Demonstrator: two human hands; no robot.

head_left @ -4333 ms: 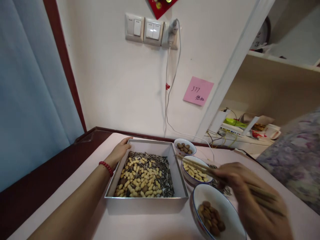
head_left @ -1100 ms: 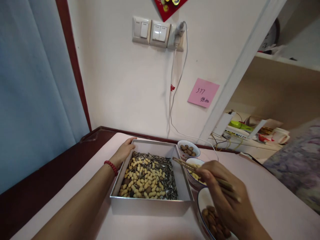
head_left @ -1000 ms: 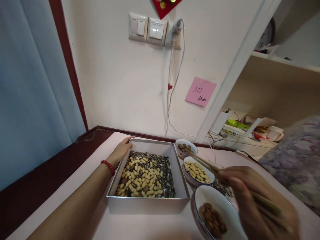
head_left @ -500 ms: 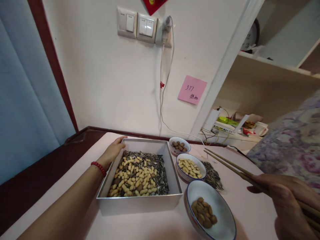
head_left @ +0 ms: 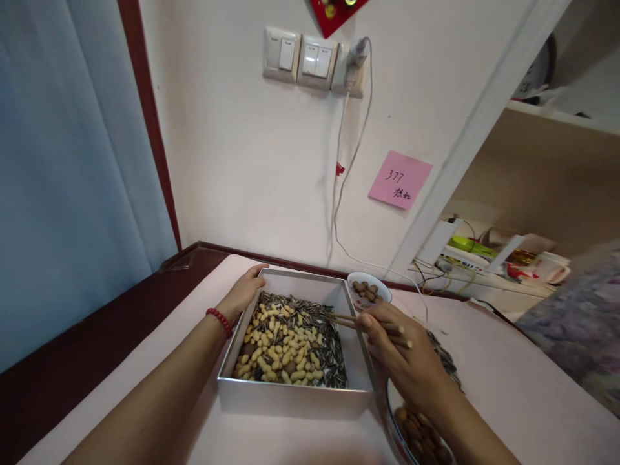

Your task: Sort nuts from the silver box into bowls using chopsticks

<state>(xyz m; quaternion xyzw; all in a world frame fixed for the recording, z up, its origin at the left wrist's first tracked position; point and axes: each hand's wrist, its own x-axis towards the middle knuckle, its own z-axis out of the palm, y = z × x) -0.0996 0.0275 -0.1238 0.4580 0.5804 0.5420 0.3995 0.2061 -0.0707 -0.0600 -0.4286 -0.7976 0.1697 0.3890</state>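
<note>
A square white box (head_left: pixel 295 397) on the pink table holds mixed peanuts, striped sunflower seeds and brown nuts. My left hand (head_left: pixel 245 294), with a red bead bracelet on the wrist, rests with curled fingers on the box's far left corner. My right hand (head_left: pixel 404 361) is closed on a pair of wooden chopsticks (head_left: pixel 351 321), whose tips reach over the box's right wall above the seeds. A small bowl of brown nuts (head_left: pixel 369 290) stands behind the hand. Another bowl of brown nuts (head_left: pixel 419 436) shows under my right wrist.
A heap of sunflower seeds (head_left: pixel 443 361) lies on the table right of my hand. A white cable (head_left: pixel 339 194) hangs from the wall socket. A pink sticky note (head_left: pixel 400 179) is on the wall. Cluttered shelves (head_left: pixel 489 252) and a floral cloth (head_left: pixel 576 323) are at right.
My right hand swung from the far right back to the left, bringing the chopstick tips over the box. It now covers the peanut bowl. My left hand stayed on the box corner.
</note>
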